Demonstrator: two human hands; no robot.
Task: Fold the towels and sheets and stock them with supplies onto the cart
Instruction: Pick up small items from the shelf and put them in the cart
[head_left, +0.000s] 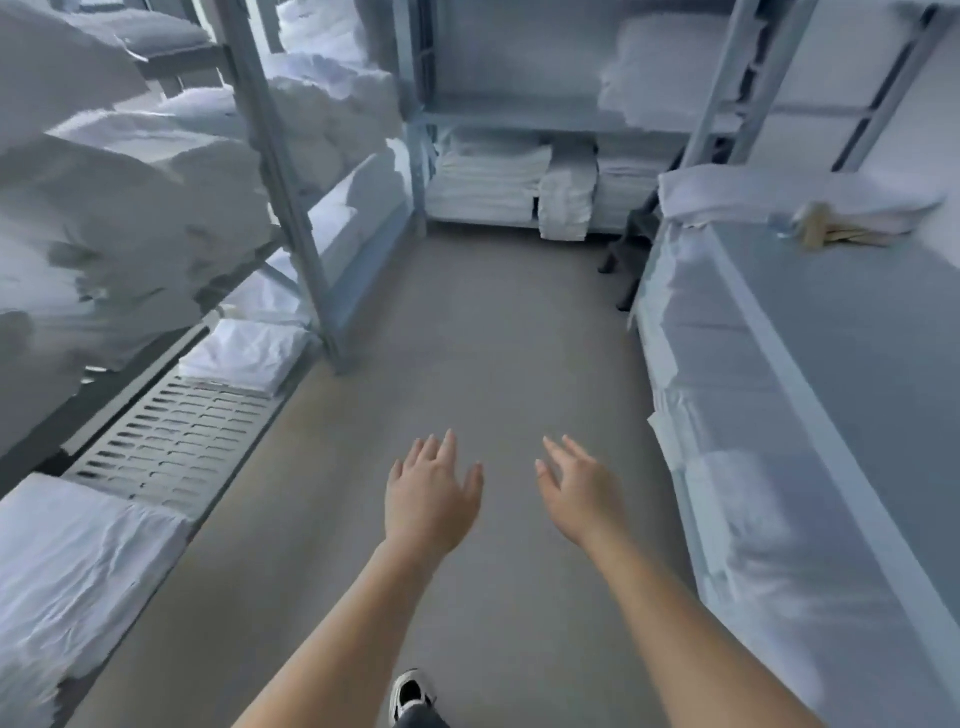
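My left hand (431, 493) and my right hand (579, 488) reach forward over the grey floor, fingers straight and spread, holding nothing. Folded white sheets (244, 353) lie on the low slatted shelf to the left. Stacks of folded white towels (488, 182) fill the bottom shelf at the far end. Bulky white bedding (114, 208) crowds the left rack's upper shelves. A folded white towel (727, 192) rests at the far end of the grey table on the right.
A grey metal rack post (291, 197) stands left of the aisle. The long grey table (857, 332) on the right has white linen stored beneath. Tan items (831, 231) lie on it. One shoe (413, 693) shows at the bottom.
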